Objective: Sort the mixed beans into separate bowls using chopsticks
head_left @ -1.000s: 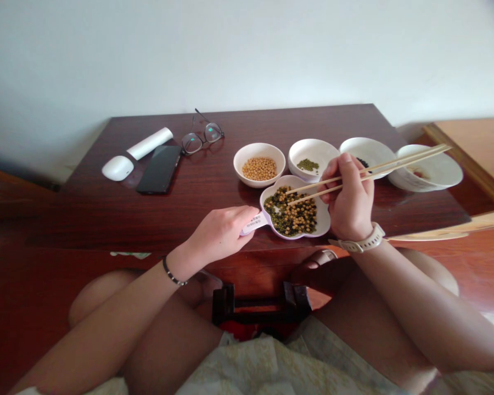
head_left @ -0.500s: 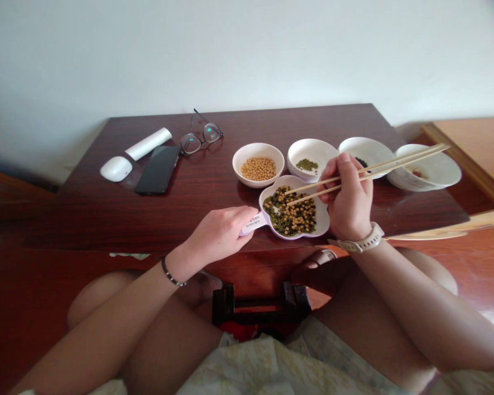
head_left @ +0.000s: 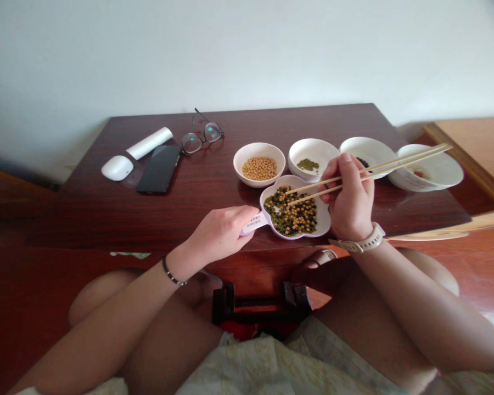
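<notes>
Grips the printed handle (head_left: pixel 254 223) of a white, lobed dish (head_left: pixel 323 219) with the left hand (head_left: pixel 222 230), fingers clamped around it, just left of the dish at the near edge of a dark wood table (head_left: pixel 214 189). Holds a pair of wooden chopsticks (head_left: pixel 389 169) in the right hand (head_left: pixel 351 192), just right of the dish, with fingers clamped on both sticks and tips slightly apart inside the dish's outline. Cannot tell of any contact between tips and the mixed beans (head_left: pixel 296 216), spread yellow, green and black across the dish.

Has a bowl of soybeans (head_left: pixel 259 169) behind the dish to the left, a bowl with a few mung beans (head_left: pixel 308 164) just behind it, and a bowl of black beans (head_left: pixel 363 163), partly hidden by the right hand, behind to the right. Has a larger bowl (head_left: pixel 442 173) farther right of the dish, beneath the chopsticks' rear ends, with reddish marks inside too unclear to name. Has eyeglasses (head_left: pixel 192 143), a black phone (head_left: pixel 158 170), a white cylinder (head_left: pixel 149 144) and a rounded white piece (head_left: pixel 117 168) well left of the dish.
</notes>
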### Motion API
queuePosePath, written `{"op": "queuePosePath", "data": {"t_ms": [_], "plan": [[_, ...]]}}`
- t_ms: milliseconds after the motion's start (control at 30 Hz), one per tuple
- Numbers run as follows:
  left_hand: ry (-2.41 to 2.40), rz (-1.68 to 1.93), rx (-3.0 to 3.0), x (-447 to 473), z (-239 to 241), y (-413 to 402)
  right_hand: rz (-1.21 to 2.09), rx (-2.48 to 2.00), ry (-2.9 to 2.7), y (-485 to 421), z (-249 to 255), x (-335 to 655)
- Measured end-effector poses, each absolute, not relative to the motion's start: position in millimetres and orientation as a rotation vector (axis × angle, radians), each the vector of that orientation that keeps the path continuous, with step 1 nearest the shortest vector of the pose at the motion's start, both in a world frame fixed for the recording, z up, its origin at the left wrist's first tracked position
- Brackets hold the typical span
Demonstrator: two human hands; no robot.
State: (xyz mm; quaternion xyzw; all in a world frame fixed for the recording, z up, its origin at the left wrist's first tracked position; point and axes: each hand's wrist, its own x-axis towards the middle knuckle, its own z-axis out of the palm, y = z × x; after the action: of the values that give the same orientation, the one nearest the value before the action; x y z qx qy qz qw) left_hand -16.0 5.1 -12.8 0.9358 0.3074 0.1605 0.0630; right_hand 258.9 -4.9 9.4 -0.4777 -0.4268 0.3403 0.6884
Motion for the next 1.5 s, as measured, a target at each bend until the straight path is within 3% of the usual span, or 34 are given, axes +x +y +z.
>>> {"op": "queuePosePath", "data": {"t_ms": [1500], "plan": [[0.929, 0.489, 2.841, -15.9, -11.8, 4.7, 0.775, -1.022, -0.953, -2.9, 6.6, 260.6]]}}
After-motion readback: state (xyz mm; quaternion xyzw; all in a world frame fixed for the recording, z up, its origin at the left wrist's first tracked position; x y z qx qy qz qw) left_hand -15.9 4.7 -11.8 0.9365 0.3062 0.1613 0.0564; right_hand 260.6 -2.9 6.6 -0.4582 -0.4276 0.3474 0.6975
